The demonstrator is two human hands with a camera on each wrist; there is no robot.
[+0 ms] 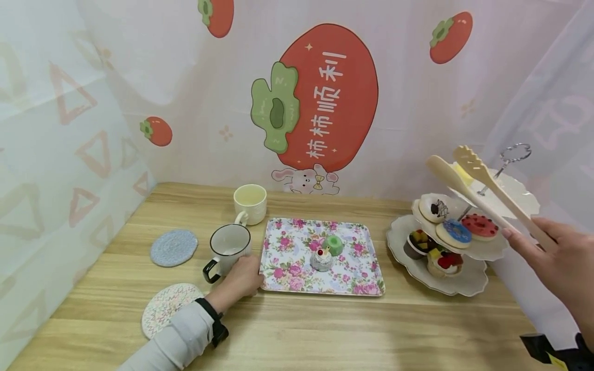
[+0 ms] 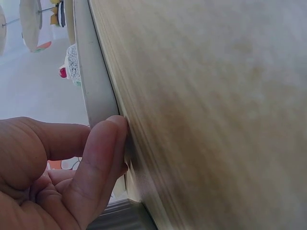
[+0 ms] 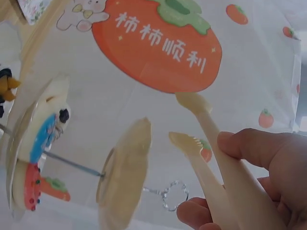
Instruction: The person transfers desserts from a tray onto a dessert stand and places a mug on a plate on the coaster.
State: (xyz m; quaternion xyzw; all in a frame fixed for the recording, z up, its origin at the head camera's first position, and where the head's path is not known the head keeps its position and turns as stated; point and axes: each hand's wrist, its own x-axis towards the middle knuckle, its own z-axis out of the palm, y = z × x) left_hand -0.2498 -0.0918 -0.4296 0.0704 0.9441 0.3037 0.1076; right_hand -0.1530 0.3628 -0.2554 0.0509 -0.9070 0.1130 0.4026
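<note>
My left hand (image 1: 241, 278) pinches the front left corner of a floral tray (image 1: 287, 245). In the left wrist view its thumb and fingers (image 2: 98, 148) meet at the tray's pale side wall (image 2: 98, 76). On the tray sit a small white cake with a red cherry (image 1: 322, 260) and a green ring-shaped sweet (image 1: 333, 245). Up at the right, my right hand (image 1: 557, 252) grips cream tongs (image 1: 492, 193). Their two tips are apart, with nothing between them in the right wrist view, close by the top plate (image 3: 125, 177) of a tiered stand.
The stand's middle plate holds doughnuts (image 1: 454, 233); its bottom plate (image 1: 431, 281) bears fruit tarts (image 1: 444, 264). A black-rimmed mug (image 1: 227, 247) stands beside my left hand, a cream mug (image 1: 250, 203) behind it. Two round coasters, blue-grey (image 1: 174, 248) and patterned (image 1: 160, 309), lie at left.
</note>
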